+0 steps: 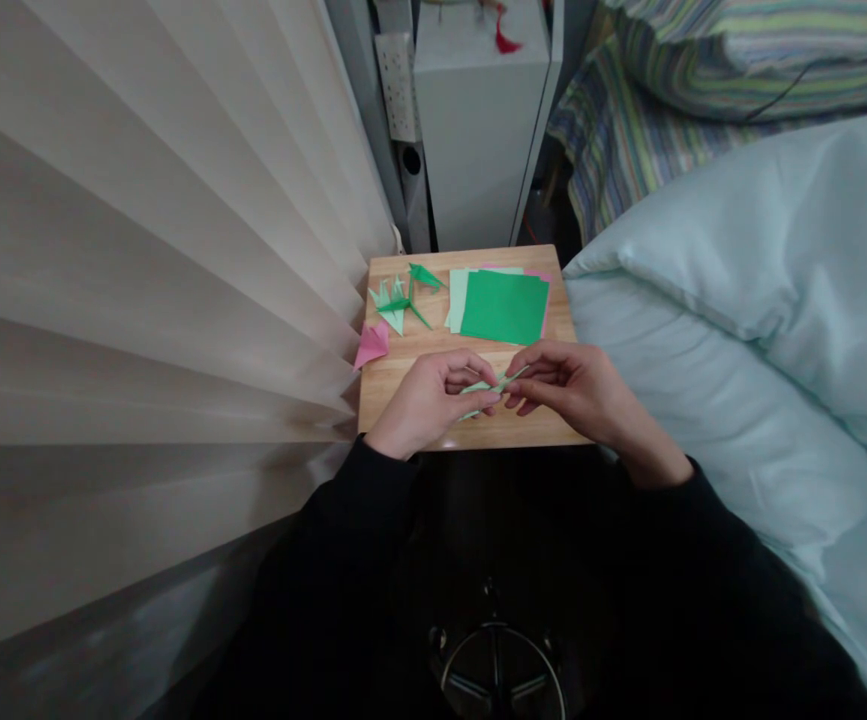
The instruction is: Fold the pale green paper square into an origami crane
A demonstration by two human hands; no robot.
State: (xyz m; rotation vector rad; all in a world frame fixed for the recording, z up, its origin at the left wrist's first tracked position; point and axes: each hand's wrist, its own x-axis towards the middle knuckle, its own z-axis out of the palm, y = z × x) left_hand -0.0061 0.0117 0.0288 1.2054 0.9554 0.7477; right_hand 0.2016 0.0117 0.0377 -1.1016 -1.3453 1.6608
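Note:
Between my two hands is a small folded piece of pale green origami paper [478, 388], just over the front part of a wooden tabletop [403, 400]. My left hand [440, 395] pinches its left side with thumb and fingers. At the other end, my right hand [568, 385] grips a narrow tip of the same paper. My fingers cover much of the paper, so its full shape is hidden. Beyond my hands lies a stack of paper sheets [506, 308], dark green on top, with pale green and pink edges showing.
Folded origami pieces in green [410, 303] and pale green [390, 312] lie at the table's back left, a pink one [371, 344] at its left edge. A curtain [268, 250] hangs left, bedding [703, 330] is at right, and a white cabinet [482, 140] stands behind.

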